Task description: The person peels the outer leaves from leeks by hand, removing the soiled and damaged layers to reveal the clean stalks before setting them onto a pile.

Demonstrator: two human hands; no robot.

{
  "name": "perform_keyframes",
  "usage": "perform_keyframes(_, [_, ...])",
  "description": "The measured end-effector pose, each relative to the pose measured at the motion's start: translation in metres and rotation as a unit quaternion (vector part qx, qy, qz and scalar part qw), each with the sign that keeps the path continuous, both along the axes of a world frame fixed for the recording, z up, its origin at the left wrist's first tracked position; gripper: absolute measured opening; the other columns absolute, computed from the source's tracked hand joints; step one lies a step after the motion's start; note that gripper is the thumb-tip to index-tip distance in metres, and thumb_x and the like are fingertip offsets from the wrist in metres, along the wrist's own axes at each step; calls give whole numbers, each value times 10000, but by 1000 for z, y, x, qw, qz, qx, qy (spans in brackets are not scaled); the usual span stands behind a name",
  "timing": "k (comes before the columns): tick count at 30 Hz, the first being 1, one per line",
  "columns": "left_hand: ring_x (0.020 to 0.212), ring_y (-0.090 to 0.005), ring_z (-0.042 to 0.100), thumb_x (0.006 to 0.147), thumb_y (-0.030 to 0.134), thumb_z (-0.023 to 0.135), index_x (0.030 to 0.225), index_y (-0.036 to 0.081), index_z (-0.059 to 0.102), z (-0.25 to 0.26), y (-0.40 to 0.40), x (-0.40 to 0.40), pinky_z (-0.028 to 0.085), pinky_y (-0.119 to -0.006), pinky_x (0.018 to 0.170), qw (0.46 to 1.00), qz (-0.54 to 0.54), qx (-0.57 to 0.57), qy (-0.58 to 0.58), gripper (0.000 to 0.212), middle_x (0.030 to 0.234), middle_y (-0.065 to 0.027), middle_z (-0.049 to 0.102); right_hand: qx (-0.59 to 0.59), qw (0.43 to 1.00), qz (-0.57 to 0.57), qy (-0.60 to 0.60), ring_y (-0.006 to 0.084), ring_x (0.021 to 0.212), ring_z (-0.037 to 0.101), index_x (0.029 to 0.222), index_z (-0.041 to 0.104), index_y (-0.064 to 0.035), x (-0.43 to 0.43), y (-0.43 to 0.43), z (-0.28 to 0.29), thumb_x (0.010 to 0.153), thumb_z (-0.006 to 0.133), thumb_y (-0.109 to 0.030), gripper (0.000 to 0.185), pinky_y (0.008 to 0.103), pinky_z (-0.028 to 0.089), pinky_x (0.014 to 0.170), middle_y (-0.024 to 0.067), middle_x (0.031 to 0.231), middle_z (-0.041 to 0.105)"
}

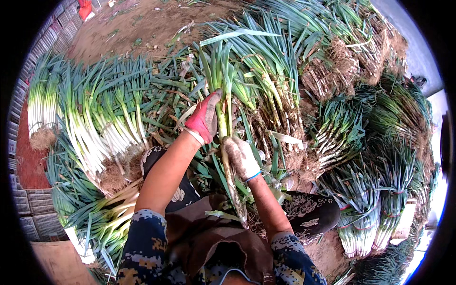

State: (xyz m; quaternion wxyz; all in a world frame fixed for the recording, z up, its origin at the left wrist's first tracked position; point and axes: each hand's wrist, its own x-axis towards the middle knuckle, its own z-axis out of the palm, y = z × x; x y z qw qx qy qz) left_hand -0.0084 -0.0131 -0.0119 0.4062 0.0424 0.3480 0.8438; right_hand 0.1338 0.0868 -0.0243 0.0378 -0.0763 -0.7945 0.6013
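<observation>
My left hand (pixel 206 117), in a red and grey work glove, holds the upper part of a green onion stalk (pixel 223 123) in front of me. My right hand (pixel 242 156), in a soiled white glove with a blue cuff edge, closes on the same stalk lower down. The stalk's leaves fan out away from me and its root end (pixel 244 221) points toward my lap. Torn outer leaves hang beside it. Just right of the stalk lies a heap of untrimmed green onions (pixel 276 96) with brown, soil-covered bases. Pale, peeled green onions (pixel 89 142) lie at the left.
Loose leaf scraps (pixel 171 85) cover the ground ahead. Tied bundles of green onions (pixel 363 221) stand at the lower right, with more rooty piles (pixel 331 71) behind. A peeled bundle (pixel 42 107) lies on a red surface (pixel 30 160) at the far left. Bare soil (pixel 142 21) shows beyond.
</observation>
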Motion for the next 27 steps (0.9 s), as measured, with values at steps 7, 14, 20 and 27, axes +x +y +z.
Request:
perform_keyframes(7, [880,-217,623,957,414,472,1178,143,541,0,4,1,511,-524,873,999,30,22,13,356,938,-40,608,-452,887,-65,-61,133,568,580,1027,577,-36,5,-19,-18,956,492,-295,282,251,473,502,52,743,607])
perform_keyframes(14, [836,-211,617,951,462,480,1126,121,562,9,3,7,436,-603,945,997,3,68,-44,392,904,-27,617,-458,885,-59,-61,159,552,590,1063,551,-35,8,-17,-40,957,499,-298,289,269,501,489,75,757,614])
perform_keyframes(20, [652,-223,618,968,484,420,1232,-14,503,17,4,7,467,-569,929,996,-14,82,-33,569,737,-90,619,-451,888,-67,-58,166,671,627,1096,552,-6,13,-9,-16,933,548,-318,352,288,535,614,79,836,642])
perform_keyframes(27, [637,-237,624,966,493,417,1219,-25,531,26,4,9,402,-589,991,971,-102,209,-53,587,736,-86,644,-545,837,-7,-43,151,647,600,1117,549,5,15,-15,-18,920,559,-274,342,275,501,581,61,823,632])
